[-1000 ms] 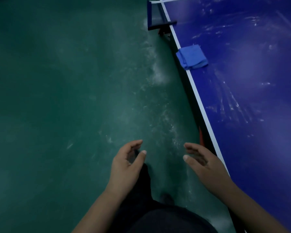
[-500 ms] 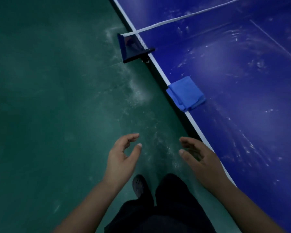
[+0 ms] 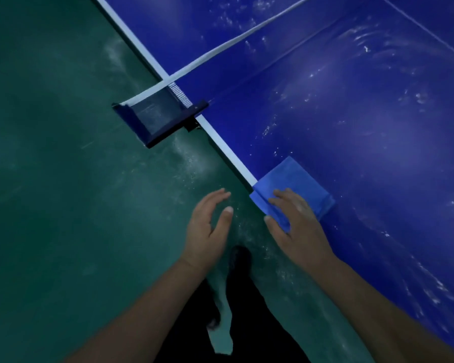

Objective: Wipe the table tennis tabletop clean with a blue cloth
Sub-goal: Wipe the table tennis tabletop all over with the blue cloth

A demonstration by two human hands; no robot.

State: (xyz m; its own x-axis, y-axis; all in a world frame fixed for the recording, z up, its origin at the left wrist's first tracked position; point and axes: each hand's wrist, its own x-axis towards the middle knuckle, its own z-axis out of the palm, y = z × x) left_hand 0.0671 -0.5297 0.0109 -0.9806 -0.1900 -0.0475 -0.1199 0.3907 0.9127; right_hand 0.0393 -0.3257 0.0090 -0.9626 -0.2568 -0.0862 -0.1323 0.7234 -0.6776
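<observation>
The folded blue cloth lies at the near edge of the surface. It looks soft and light. The right hand has its fingers spread over the cloth; best pinch the overhanging corner. The left hand hangs loose, holding nothing.

tabletop: glossy blue, white-streaked | cloth at tabletop's edge: soft matt fabric | floor beside tabletop: matt green, dusty

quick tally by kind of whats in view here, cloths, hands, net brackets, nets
blue cloth: 1, folded, at the tabletop edge
hands: 2, left hand over the floor, right hand on the cloth
net bracket: 1, clamped to the table edge
net: 1, its white top band running across the table
total: 5
</observation>
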